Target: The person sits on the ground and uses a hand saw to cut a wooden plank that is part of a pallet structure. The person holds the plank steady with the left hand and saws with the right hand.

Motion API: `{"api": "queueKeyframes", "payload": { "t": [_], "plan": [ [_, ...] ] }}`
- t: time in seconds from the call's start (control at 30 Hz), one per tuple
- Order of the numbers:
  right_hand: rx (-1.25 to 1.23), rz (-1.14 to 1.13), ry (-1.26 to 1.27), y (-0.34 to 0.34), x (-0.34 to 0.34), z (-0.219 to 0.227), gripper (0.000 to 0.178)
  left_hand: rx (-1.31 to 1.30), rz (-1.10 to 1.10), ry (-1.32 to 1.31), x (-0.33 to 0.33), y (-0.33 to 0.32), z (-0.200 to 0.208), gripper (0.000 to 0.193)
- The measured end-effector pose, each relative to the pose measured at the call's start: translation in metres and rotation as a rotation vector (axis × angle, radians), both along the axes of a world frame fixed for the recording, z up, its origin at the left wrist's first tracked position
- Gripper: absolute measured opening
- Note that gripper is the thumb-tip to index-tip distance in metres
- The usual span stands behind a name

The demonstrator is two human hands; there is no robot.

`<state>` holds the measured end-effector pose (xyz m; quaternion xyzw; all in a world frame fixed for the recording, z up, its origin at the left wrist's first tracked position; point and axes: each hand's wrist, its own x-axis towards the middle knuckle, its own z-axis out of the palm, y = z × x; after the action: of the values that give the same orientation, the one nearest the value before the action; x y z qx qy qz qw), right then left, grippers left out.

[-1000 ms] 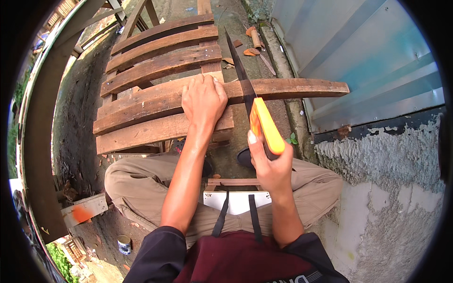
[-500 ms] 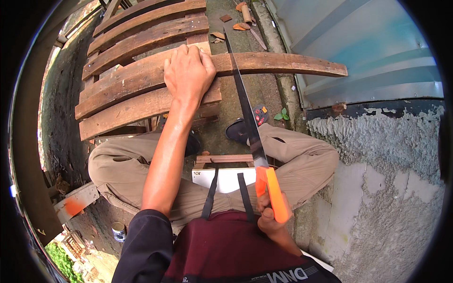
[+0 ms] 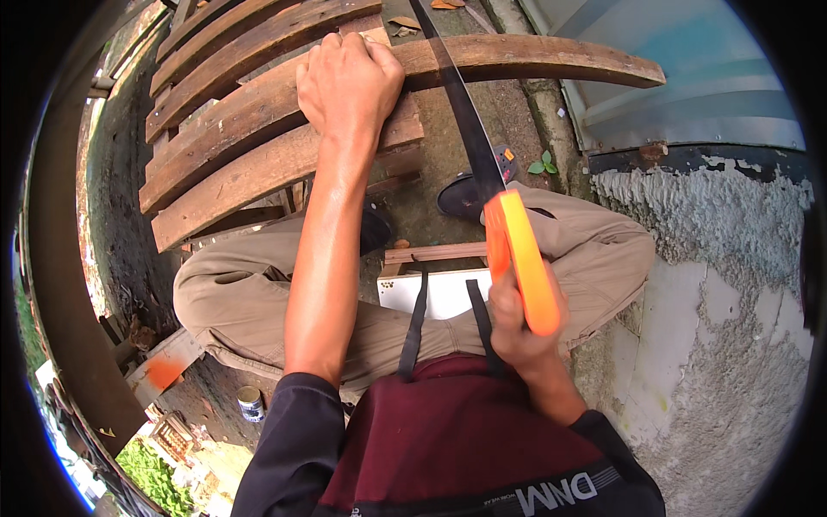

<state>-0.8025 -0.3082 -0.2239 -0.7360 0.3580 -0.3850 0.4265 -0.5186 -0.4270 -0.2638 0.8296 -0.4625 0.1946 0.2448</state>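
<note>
My left hand (image 3: 351, 90) is closed over a long brown wooden plank (image 3: 560, 60), pressing it onto a slatted wooden pallet (image 3: 233, 185). The plank's free end juts out past the pallet toward the right. In my right hand (image 3: 519, 332) is the orange handle of a handsaw (image 3: 527, 258). Its long dark blade slants up and away, crossing the plank just right of my left fist. Whether the teeth have bitten into the wood cannot be made out.
Beneath me is a low white-topped stool (image 3: 439, 293). A bluish metal panel (image 3: 689, 95) and rough grey wall (image 3: 715, 258) border the right. A small tin (image 3: 251, 403) stands at lower left, near a board with orange paint (image 3: 164, 372). Dry leaves lie at the far end.
My right hand has pushed the saw forward and away, so its handle is nearer the plank. My left hand keeps its grip on the plank. The whole view has shifted slightly.
</note>
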Motion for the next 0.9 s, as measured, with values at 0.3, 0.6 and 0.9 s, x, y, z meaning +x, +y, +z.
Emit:
{"api": "queueKeyframes", "payload": {
  "t": [0.3,0.6,0.9],
  "plan": [
    [0.228,-0.136,-0.266,-0.075,0.088,0.011,0.022,-0.085,-0.023,-0.058,0.000,-0.007,-0.002,0.031],
    [0.310,-0.041,-0.082,-0.026,0.010,0.027,0.020,-0.029,-0.004,0.013,-0.017,0.005,0.007,0.032],
    [0.534,0.020,-0.370,-0.071,0.076,0.058,0.022,-0.020,0.029,0.040,-0.008,-0.004,0.001,0.035]
  ]
}}
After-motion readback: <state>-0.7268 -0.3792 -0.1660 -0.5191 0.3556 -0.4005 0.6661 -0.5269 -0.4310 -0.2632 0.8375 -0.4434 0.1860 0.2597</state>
